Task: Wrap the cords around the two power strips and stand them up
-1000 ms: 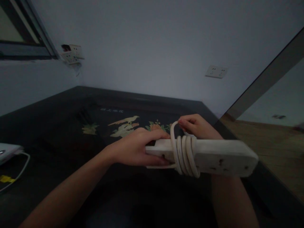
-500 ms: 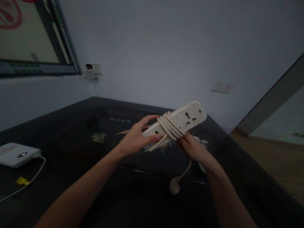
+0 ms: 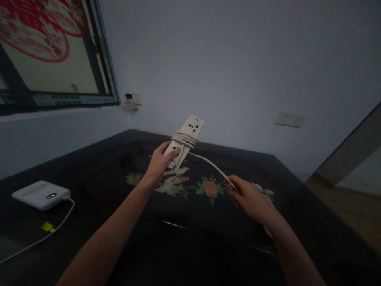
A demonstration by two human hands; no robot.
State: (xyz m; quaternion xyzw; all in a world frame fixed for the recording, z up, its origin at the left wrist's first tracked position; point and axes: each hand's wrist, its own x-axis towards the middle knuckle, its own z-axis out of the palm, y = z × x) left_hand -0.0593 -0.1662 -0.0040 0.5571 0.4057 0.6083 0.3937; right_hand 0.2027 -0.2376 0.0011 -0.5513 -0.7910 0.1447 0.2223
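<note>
A white power strip (image 3: 188,133) is held up above the dark table (image 3: 89,159), tilted with its far end raised. My left hand (image 3: 159,163) is closed around its lower end. Several turns of its white cord (image 3: 208,163) are wound round the strip's middle. From there the cord runs taut down to the right into my right hand (image 3: 250,198), which is closed on it just above the table.
A white box-shaped device (image 3: 41,194) with a white cable lies at the table's left. Wall sockets sit in the corner (image 3: 131,101) and on the far wall (image 3: 288,119). A window with red paper cut-outs (image 3: 44,47) is at the upper left. Wooden floor (image 3: 351,206) shows at right.
My left hand has lifted the strip up and to the left, turning it more upright. My right hand has pulled away down and right, drawing a length of cord taut off the coil.
</note>
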